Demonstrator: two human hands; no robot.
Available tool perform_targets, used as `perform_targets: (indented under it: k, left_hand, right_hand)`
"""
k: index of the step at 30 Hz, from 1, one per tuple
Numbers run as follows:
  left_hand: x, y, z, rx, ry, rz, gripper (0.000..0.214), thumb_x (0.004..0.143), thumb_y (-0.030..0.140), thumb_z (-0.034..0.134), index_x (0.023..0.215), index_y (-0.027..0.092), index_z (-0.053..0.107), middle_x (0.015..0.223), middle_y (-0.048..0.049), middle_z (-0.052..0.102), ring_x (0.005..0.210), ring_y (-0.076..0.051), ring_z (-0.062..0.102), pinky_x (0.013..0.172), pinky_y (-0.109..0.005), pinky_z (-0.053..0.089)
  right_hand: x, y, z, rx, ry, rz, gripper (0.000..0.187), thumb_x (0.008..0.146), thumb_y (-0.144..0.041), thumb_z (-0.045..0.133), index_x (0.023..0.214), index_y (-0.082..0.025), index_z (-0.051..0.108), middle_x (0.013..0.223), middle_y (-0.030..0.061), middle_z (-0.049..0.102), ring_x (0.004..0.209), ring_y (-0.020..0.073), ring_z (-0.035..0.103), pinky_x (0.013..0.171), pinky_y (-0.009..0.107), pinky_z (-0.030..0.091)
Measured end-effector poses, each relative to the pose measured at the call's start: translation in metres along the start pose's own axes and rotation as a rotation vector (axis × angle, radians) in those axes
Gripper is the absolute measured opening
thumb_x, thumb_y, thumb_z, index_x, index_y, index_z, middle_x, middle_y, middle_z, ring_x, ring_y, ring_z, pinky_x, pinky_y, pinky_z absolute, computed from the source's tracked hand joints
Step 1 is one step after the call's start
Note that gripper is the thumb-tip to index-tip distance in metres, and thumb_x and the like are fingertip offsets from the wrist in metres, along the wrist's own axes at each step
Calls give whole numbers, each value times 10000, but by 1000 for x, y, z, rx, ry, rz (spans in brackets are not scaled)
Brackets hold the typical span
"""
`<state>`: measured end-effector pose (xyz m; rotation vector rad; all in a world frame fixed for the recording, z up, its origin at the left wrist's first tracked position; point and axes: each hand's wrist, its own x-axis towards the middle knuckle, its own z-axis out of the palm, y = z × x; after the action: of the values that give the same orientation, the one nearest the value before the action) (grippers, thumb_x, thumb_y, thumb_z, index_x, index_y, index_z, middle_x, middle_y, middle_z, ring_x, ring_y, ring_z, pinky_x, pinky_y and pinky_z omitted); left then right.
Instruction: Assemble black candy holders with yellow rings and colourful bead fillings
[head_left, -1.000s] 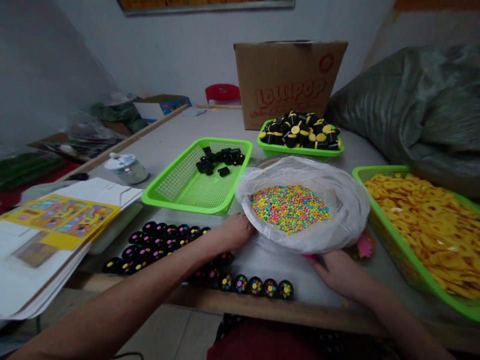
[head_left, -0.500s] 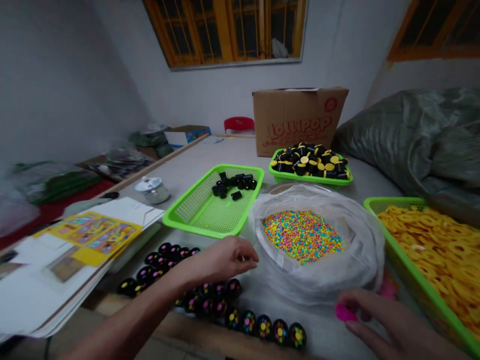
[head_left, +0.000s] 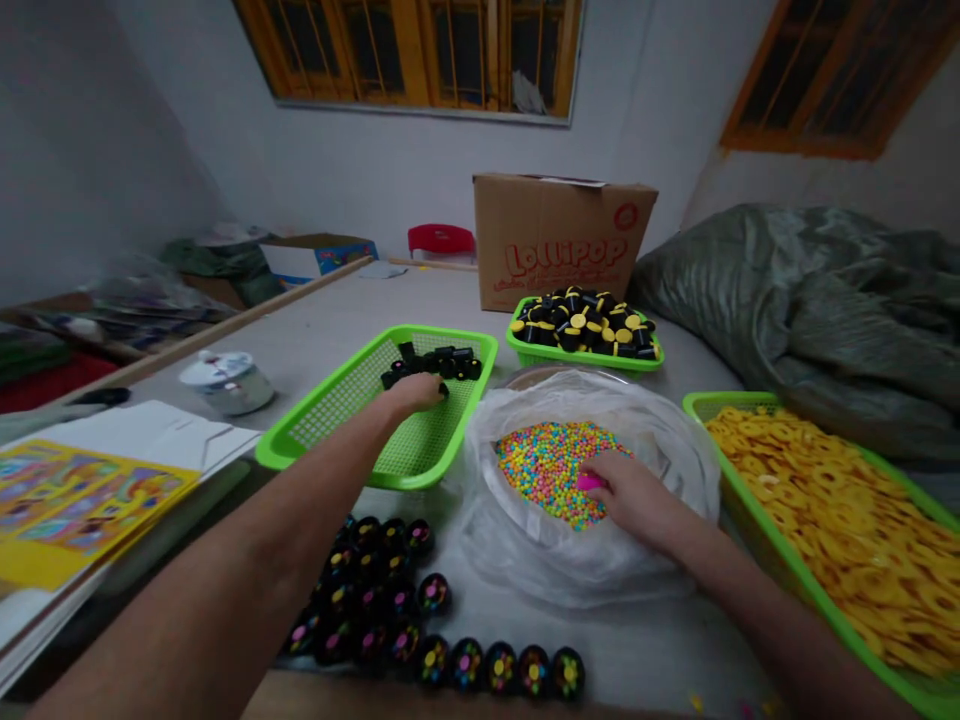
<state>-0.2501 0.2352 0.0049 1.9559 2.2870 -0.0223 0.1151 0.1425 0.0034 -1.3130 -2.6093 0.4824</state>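
Note:
My left hand (head_left: 418,390) reaches into a green mesh basket (head_left: 300,440), fingers curled at a small black container (head_left: 444,389) that its fingertips partly hide. Several more black containers (head_left: 457,360) lie at the basket's far end. Pinched in my right hand (head_left: 634,495) is a small bright pink scoop (head_left: 591,481), dipped among the colourful round candies (head_left: 551,455). Those candies fill a white plastic bag (head_left: 517,570), spread open over a round vessel. At the near edge stand rows of black containers (head_left: 465,660) with coloured candies showing inside.
Behind the bag sits a green basket of black-and-yellow pieces (head_left: 577,325), before a cardboard box (head_left: 562,240). Yellow rings fill another green basket (head_left: 825,520) at right. Printed yellow card sheets (head_left: 90,510) and a lidded white pot (head_left: 226,382) stand left.
My left hand has moved forward from above the rows into the green basket. My right hand has brought the pink scoop from beside the bag into the candies. The view has shifted right.

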Motion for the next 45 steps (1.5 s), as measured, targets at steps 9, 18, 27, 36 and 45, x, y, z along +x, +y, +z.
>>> perform_targets:
  k: [9, 18, 27, 36, 45]
  left_hand:
    - [-17, -9, -4, -174, 57, 14, 372, 740, 258, 599, 1075, 101, 643, 1014, -142, 683, 929, -279, 635, 808, -336, 507]
    - [-112, 28, -41, -1051, 70, 245, 522, 763, 405, 619, 1225, 167, 575, 1032, -82, 587, 701, -134, 602, 668, -318, 546]
    - [-128, 120, 6, -806, 41, 508, 300, 671, 213, 705, 957, 155, 638, 874, -31, 607, 783, -154, 562, 711, -285, 477]
    - [-133, 174, 34, -395, 32, 709, 224, 751, 233, 620, 961, 176, 667, 889, -50, 571, 857, -203, 551, 735, -292, 434]
    - [-131, 172, 40, -390, 43, 742, 248, 755, 248, 635, 991, 174, 653, 887, -52, 575, 867, -223, 550, 753, -309, 438]
  right_hand:
    - [28, -8, 26, -4, -128, 5, 221, 774, -30, 463, 821, -126, 657, 936, 147, 635, 897, 222, 577, 798, 302, 403]
    - [42, -20, 45, 610, -117, -11, 283, 673, -110, 613, 948, -158, 665, 819, 7, 688, 739, 138, 625, 695, 248, 481]
    - [7, 6, 22, 873, 31, 43, 281, 677, -334, 670, 902, -175, 615, 824, 14, 678, 754, 151, 633, 769, 325, 506]
    - [-15, 16, 8, 513, 197, 88, 200, 753, -232, 613, 947, -188, 640, 902, 29, 669, 822, 160, 604, 782, 323, 486]
    - [-22, -10, 2, -124, 363, -174, 240, 893, -166, 453, 1046, -199, 635, 992, 88, 601, 945, 217, 522, 837, 351, 411]
